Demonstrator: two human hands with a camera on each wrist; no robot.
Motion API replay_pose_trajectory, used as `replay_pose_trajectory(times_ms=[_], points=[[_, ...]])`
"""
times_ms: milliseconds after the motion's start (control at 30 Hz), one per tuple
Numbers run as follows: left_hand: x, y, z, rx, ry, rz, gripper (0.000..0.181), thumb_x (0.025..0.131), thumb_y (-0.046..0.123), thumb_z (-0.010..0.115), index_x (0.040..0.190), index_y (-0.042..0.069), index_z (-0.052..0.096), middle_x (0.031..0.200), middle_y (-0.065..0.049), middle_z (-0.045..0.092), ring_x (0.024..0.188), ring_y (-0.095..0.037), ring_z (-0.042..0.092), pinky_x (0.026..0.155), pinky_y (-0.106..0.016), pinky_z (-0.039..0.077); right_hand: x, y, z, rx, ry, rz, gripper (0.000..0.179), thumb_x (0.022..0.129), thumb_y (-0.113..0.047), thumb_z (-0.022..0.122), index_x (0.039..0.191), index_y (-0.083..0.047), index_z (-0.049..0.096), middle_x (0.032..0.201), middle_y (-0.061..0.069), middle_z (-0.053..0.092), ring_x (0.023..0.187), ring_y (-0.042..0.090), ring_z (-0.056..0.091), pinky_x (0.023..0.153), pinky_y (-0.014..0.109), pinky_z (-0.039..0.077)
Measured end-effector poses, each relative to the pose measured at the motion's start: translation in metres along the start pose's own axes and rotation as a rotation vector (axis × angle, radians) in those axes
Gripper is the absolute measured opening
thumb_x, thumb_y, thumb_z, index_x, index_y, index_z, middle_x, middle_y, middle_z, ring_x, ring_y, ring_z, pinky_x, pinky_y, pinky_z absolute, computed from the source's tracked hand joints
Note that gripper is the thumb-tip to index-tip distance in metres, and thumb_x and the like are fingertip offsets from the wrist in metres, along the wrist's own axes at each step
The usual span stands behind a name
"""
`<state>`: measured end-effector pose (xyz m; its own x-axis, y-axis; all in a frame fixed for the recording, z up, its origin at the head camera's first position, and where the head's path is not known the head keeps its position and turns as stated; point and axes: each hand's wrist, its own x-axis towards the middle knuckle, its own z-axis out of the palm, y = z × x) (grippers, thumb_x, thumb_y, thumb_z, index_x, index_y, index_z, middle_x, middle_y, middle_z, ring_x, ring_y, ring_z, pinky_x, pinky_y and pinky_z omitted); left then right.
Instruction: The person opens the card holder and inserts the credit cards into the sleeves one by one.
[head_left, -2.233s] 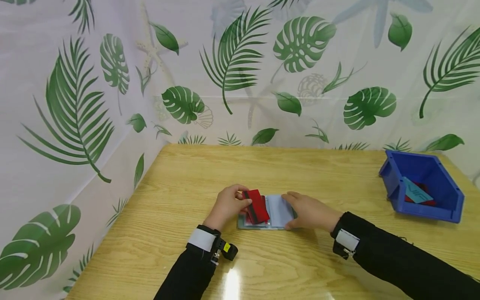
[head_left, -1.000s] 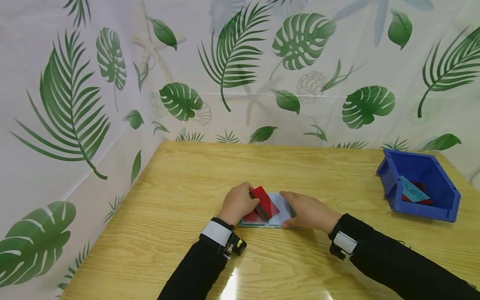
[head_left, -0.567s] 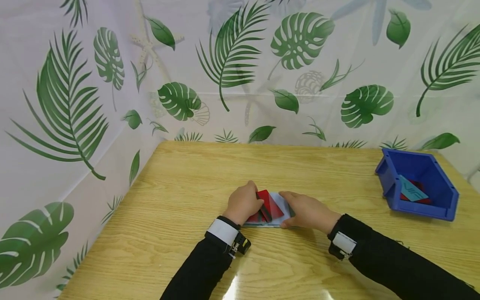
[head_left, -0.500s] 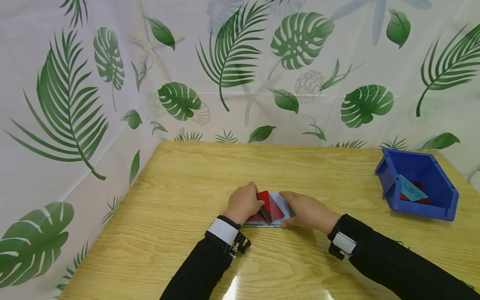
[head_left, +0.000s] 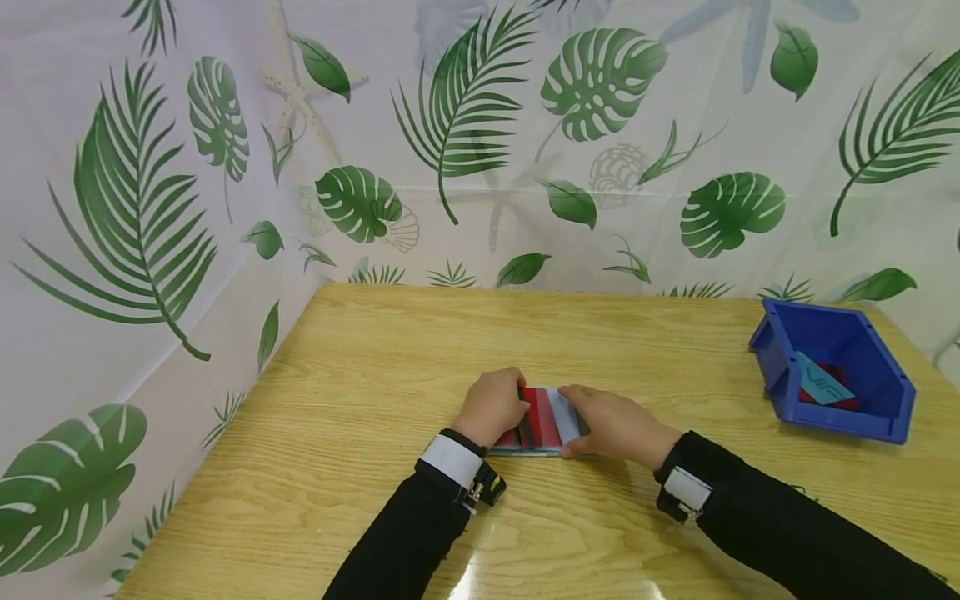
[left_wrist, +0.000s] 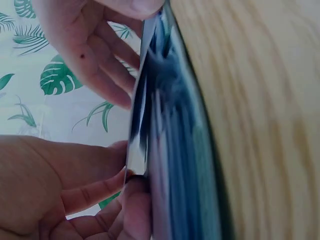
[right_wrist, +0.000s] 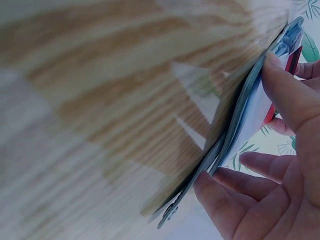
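An opened card holder (head_left: 572,418) with clear sleeves lies on the table in the head view. My left hand (head_left: 489,410) pinches a red card (head_left: 533,410) with a dark stripe by its left edge. The card's right part lies under the clear sleeve of the right-hand page and looks paler there. At the holder's right end, my right hand (head_left: 621,425) grips it, thumb at the near edge and fingers at the far edge. In the right wrist view the holder's pages (right_wrist: 250,112) show edge-on between the thumb and fingers. Another red card is partly hidden beneath my left hand.
A blue bin (head_left: 840,417) stands at the right of the wooden table (head_left: 390,342). Inside it lie a light blue card (head_left: 822,380) with lettering and some red cards beneath. A leaf-print cloth (head_left: 465,242) hangs behind and to the left.
My left hand has moved right with the red card, which has gone from tilted above the holder to nearly straight and flatter, deeper under the right page's sleeve. The right hand keeps its place.
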<state>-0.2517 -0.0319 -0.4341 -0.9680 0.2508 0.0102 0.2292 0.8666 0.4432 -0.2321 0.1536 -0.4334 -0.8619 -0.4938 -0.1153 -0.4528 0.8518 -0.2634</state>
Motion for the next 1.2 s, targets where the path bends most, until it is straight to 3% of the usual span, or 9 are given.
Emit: replay_pose_trajectory(times_ms=[167,333,467,600,800,1000,1200], points=[[0.0,0.007,0.002,0.024,0.017,0.023,0.028,0.088,0.014,0.071,0.113,0.003,0.068,0.099,-0.009,0.071,0.084,-0.019,0.066,0.07,-0.03,0.053,0.001,-0.001,0.0,0.004,0.018,-0.012,0.085,0.078,-0.037,0.082,0.14,0.007,0.043,0.134,0.026,0.053,0.119,0.038,0.056,0.096,0.048,0.045],[-0.002,0.015,0.002,0.074,0.025,0.059,0.015,0.086,0.014,0.071,0.096,0.002,0.068,0.084,-0.007,0.069,0.07,-0.017,0.063,0.058,-0.03,0.049,0.002,-0.001,0.0,0.011,0.027,-0.024,0.083,0.079,-0.036,0.082,0.139,0.008,0.044,0.133,0.027,0.054,0.116,0.037,0.057,0.095,0.048,0.046],[-0.004,0.02,0.003,0.082,0.024,0.069,0.018,0.087,0.02,0.072,0.086,0.003,0.066,0.076,-0.006,0.066,0.066,-0.017,0.062,0.053,-0.03,0.048,0.002,0.0,-0.001,0.006,0.03,-0.034,0.081,0.079,-0.035,0.081,0.138,0.007,0.047,0.134,0.028,0.053,0.116,0.038,0.057,0.095,0.049,0.046],[-0.008,0.029,0.002,0.135,-0.017,0.087,0.021,0.091,0.022,0.068,0.095,0.002,0.067,0.079,-0.007,0.067,0.071,-0.019,0.066,0.056,-0.031,0.051,0.002,0.002,-0.001,-0.002,0.032,-0.053,0.08,0.08,-0.036,0.08,0.139,0.006,0.047,0.137,0.029,0.05,0.119,0.041,0.054,0.096,0.05,0.045],[-0.011,0.042,0.007,0.248,-0.066,0.083,0.033,0.095,0.019,0.061,0.12,-0.003,0.062,0.089,-0.01,0.071,0.074,-0.02,0.068,0.056,-0.033,0.054,0.001,0.005,-0.001,0.01,0.036,-0.073,0.079,0.079,-0.037,0.08,0.138,0.005,0.049,0.136,0.029,0.051,0.116,0.042,0.056,0.094,0.05,0.046],[-0.011,0.05,0.016,0.341,-0.091,0.052,0.065,0.085,0.028,0.075,0.139,0.002,0.052,0.104,-0.007,0.072,0.083,-0.016,0.068,0.057,-0.031,0.055,-0.001,0.005,-0.001,0.03,0.043,-0.088,0.074,0.079,-0.035,0.08,0.136,0.003,0.053,0.135,0.029,0.051,0.11,0.04,0.06,0.091,0.049,0.048],[-0.014,0.056,0.015,0.301,-0.122,0.067,0.078,0.08,0.035,0.079,0.142,0.0,0.047,0.099,-0.009,0.072,0.078,-0.017,0.068,0.057,-0.028,0.054,-0.001,0.005,-0.001,0.0,0.078,-0.114,0.059,0.079,-0.029,0.082,0.126,0.0,0.063,0.13,0.028,0.056,0.103,0.038,0.063,0.087,0.048,0.05]])
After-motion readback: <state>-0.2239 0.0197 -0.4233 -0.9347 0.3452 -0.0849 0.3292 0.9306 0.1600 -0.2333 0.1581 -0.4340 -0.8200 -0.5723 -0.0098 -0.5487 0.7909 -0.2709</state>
